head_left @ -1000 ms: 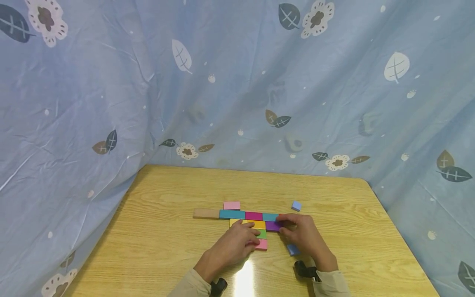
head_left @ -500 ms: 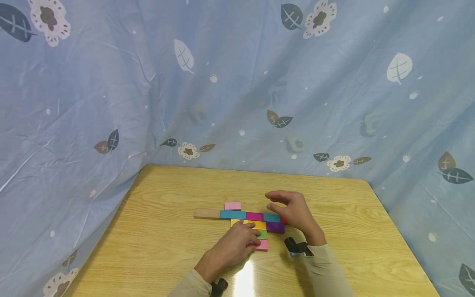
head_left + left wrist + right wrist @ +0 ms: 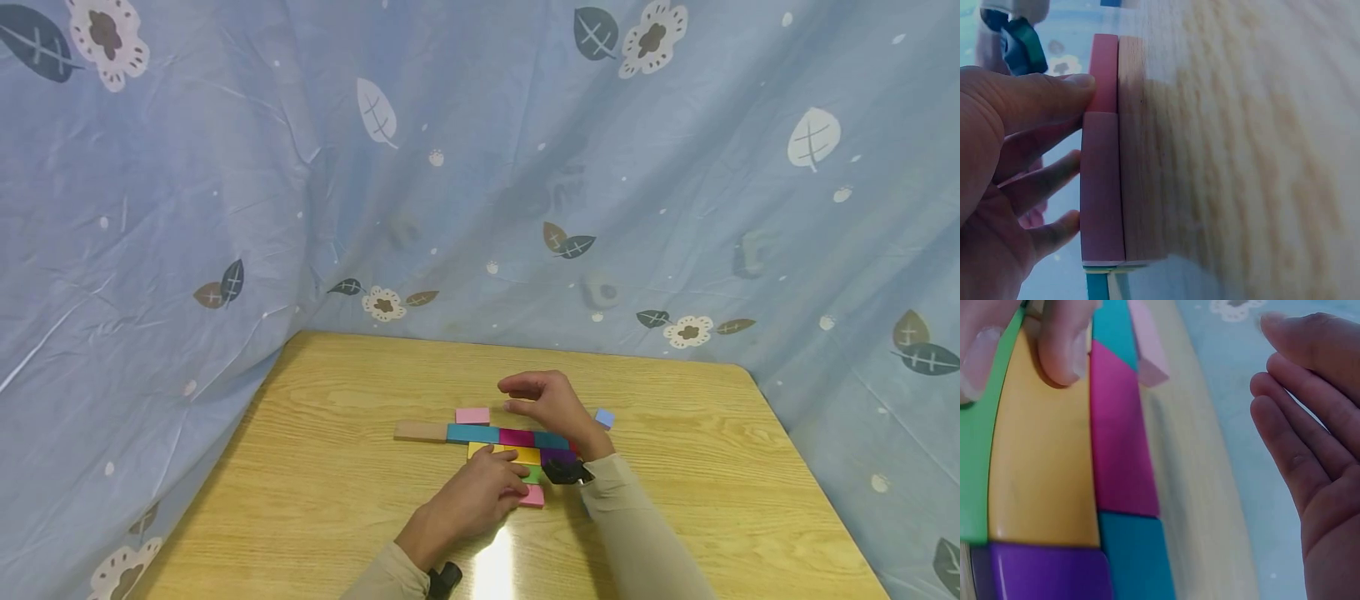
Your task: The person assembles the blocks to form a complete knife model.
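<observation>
Flat colored blocks lie in touching rows on the table. My left hand (image 3: 480, 496) rests over the near rows, its fingertips on the yellow block (image 3: 483, 448), orange block (image 3: 522, 455) and green block (image 3: 533, 474). In the left wrist view its thumb touches a pink-red block (image 3: 1105, 75). The right hand (image 3: 551, 404) holds nothing, fingers extended above the far row, to the right of a loose pink block (image 3: 472, 414). Under its wrist, the magenta block (image 3: 517, 437), teal block (image 3: 550, 440) and purple block (image 3: 557, 457) show; a red one is mostly covered.
A tan block (image 3: 420, 431) and a long blue block (image 3: 472, 433) extend the far row leftward. One small light blue block (image 3: 604, 418) lies apart at the right. Another blue block is nearly hidden by the right sleeve (image 3: 630, 517). A patterned curtain (image 3: 480, 167) hangs behind the table (image 3: 322, 467).
My right hand has left the red and purple blocks at the right end, rising away and then moving left toward the loose pink block. The left hand has stayed in place.
</observation>
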Demonstrator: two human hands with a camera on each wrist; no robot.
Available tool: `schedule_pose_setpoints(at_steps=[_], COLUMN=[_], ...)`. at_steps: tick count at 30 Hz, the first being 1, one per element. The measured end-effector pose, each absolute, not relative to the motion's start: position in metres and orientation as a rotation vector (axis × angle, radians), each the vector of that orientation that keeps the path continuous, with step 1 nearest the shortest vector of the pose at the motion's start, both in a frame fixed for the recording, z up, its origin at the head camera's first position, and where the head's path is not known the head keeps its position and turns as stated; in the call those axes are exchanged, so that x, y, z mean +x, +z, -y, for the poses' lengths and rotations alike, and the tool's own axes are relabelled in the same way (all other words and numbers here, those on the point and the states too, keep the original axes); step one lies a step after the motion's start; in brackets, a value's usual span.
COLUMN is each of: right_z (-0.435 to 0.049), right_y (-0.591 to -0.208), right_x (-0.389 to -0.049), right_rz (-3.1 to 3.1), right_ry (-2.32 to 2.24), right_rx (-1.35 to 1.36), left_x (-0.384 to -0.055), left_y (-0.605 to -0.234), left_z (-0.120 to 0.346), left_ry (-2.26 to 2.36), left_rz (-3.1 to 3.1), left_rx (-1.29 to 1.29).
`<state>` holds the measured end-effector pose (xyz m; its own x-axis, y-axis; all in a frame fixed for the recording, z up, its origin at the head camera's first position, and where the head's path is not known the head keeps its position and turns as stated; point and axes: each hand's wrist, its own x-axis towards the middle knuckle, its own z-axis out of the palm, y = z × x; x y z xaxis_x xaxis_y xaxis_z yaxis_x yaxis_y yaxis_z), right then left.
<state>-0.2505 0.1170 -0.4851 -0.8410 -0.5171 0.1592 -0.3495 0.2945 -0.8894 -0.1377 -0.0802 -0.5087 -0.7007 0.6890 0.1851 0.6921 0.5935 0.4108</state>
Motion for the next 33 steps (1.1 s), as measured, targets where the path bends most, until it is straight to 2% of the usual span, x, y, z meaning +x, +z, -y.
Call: schedule_pose_setpoints(at_steps=[18, 33], right_z=[-0.089, -0.082], right_y=[-0.505, -0.502], right_x=[-0.268, -0.269], right_rz=[-2.457, -2.495], right_ry=[-1.292, -1.173], right_rx=[-0.851, -0.850], left_x=[-0.138, -0.136], left_y=[-0.506, -0.507], left_z=[0.077, 0.079], left_ry=[-0.704, -0.729], left_rz=[2.758, 2.759], left_rx=[-1.237, -1.222])
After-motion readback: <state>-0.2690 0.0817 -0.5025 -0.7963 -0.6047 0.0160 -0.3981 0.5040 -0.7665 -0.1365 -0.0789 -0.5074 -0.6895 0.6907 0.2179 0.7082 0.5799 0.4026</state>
